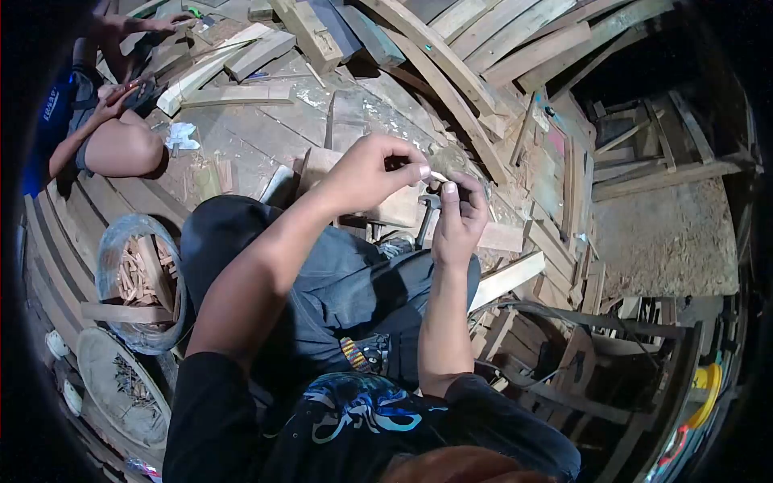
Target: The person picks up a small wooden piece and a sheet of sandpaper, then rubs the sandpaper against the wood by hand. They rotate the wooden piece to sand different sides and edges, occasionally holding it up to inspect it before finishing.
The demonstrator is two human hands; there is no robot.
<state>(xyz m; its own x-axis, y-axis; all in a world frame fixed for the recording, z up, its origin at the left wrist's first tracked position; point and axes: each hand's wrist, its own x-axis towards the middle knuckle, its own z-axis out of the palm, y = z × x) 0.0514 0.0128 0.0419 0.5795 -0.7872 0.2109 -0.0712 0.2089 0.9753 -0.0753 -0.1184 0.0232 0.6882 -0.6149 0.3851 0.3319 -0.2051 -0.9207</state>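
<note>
My left hand is closed, thumb and forefinger pinching one end of a small pale sliver of wood. From the other side, my right hand grips the same sliver between thumb and fingers. Both hands are raised in front of my knees. Just below them, a hammer with a dark head is partly hidden by my right hand. Behind my left wrist are wooden blocks, partly covered by my forearm.
Long timbers are piled ahead and to the right. At upper left, another person's hand holds a long thin tool. To my left stand a bucket of wood pieces and a basin with nails. A hole edged by cables lies right.
</note>
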